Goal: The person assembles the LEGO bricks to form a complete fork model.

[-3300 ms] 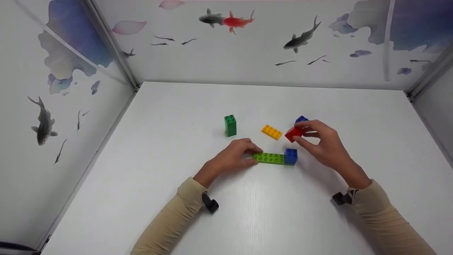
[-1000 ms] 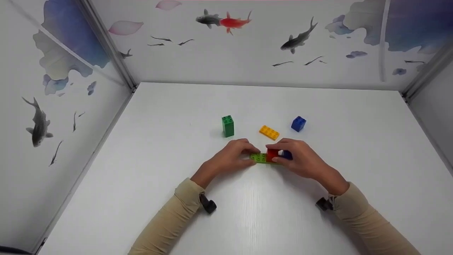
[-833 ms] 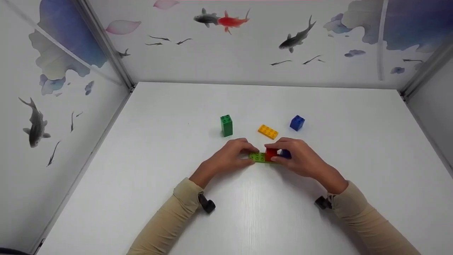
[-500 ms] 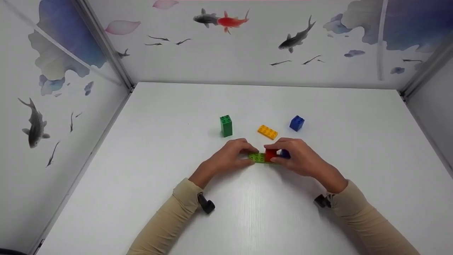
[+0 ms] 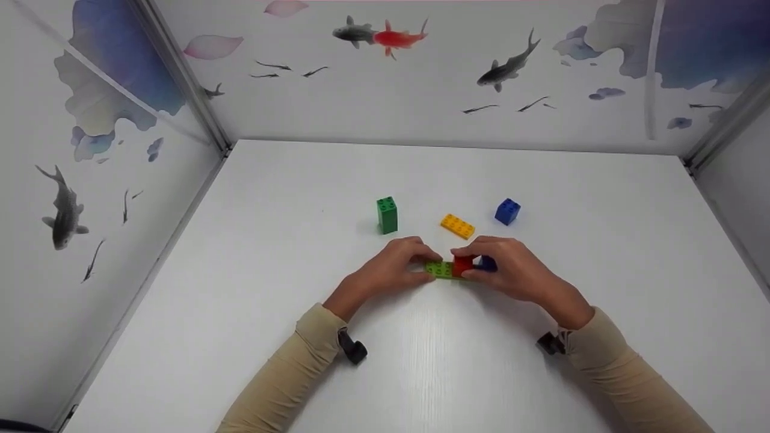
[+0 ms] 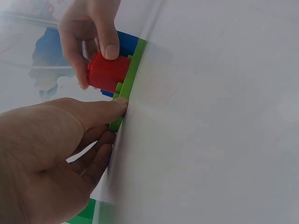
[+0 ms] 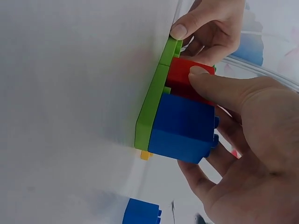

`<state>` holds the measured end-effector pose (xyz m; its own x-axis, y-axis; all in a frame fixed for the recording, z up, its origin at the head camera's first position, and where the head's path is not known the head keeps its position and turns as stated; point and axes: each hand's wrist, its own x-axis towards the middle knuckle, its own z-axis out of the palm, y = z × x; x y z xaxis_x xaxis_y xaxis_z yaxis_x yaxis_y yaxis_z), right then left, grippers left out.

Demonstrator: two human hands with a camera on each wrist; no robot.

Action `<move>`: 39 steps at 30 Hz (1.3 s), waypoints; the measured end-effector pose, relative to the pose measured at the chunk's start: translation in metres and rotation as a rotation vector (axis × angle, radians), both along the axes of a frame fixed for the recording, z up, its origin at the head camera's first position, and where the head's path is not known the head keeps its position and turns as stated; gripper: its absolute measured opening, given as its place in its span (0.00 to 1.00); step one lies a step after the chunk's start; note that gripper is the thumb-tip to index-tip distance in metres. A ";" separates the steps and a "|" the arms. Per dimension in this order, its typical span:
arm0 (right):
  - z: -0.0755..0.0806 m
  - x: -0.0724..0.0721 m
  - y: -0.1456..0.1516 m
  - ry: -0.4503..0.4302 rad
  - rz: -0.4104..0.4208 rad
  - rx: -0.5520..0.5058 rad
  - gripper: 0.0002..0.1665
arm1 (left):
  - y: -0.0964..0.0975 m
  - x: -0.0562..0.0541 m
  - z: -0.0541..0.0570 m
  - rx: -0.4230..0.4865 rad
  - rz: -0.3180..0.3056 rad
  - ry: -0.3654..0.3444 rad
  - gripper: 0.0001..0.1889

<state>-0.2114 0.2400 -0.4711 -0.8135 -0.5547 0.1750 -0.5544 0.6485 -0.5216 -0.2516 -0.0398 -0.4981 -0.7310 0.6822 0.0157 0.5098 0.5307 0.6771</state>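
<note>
Tan fabric sleeves, wrinkled, cut off at the bottom edge; black wrist devices just past the cuffs. Left hand pinches the near-left end of a long, flat, light-green studded strip, fingertips covering that end. Right hand grasps a glossy red block between thumb and fingers; block is on the strip, around its middle, but whether it's fully seated is hard to tell. Boxy blue block sits on the strip's right end, mostly hidden by the right hand in the head view; one stud shows between red and blue. Beyond: flat yellow plate, only a corner visible in the right wrist view; tall, upright dark-green block, cropped in the left wrist view; loose blue block, cropped in the right wrist view. Smooth white tabletop; fish-printed back wall behind.
</note>
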 end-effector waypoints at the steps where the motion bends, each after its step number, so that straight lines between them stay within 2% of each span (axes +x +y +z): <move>1: 0.000 0.000 0.001 -0.006 -0.002 -0.003 0.26 | 0.000 0.000 0.000 -0.001 0.000 -0.003 0.18; 12: -0.001 -0.002 0.004 -0.075 -0.003 -0.014 0.28 | 0.001 0.001 0.000 0.004 -0.010 -0.017 0.18; 21: -0.002 -0.003 0.002 -0.083 0.001 -0.027 0.29 | -0.003 -0.002 0.002 0.040 -0.013 -0.006 0.18; 33: -0.002 -0.005 0.005 -0.109 0.005 -0.043 0.30 | -0.008 -0.007 0.003 0.061 -0.034 -0.053 0.18; 39: 0.005 -0.013 0.019 -0.121 -0.064 -0.085 0.28 | -0.007 -0.008 0.001 0.058 -0.030 -0.062 0.19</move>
<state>-0.2247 0.2588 -0.4666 -0.8648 -0.4881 0.1177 -0.4428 0.6312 -0.6368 -0.2591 -0.0473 -0.4976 -0.7109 0.7032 0.0111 0.4814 0.4750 0.7366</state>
